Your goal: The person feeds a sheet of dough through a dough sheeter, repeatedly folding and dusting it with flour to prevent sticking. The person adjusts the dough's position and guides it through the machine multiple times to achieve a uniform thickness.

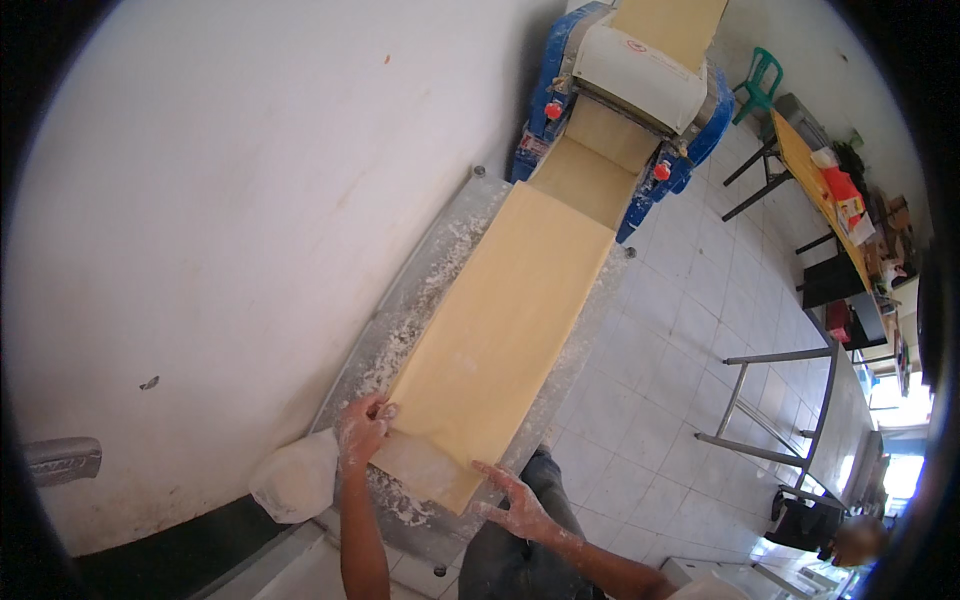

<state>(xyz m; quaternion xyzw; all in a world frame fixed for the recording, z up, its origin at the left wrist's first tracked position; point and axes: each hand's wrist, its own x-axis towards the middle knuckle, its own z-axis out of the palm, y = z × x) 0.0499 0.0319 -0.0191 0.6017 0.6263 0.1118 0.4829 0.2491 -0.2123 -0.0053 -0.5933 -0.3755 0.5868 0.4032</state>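
Observation:
A long, pale yellow dough sheet [505, 310] lies on a floured metal table [400, 320]. Its far part leads to a blue and white dough sheeter [640, 75]. At the near left edge of the sheet, my left hand [363, 430] has its fingers curled and closed on the dough's edge. On the opposite edge, my right hand [518, 505] touches the dough with its fingertips, fingers stretched and apart. Between the hands the near end of the sheet looks paler and floury, apparently a folded or lower layer. Flour dusts both hands.
A white floury sack [295, 478] stands beside my left forearm, close to the wall [220, 220]. Red knobs [661, 171] stick out from the sheeter's sides. To the right are a metal-framed table [835, 430], a cluttered wooden table [805, 160] and a green chair [762, 80] on tiled floor.

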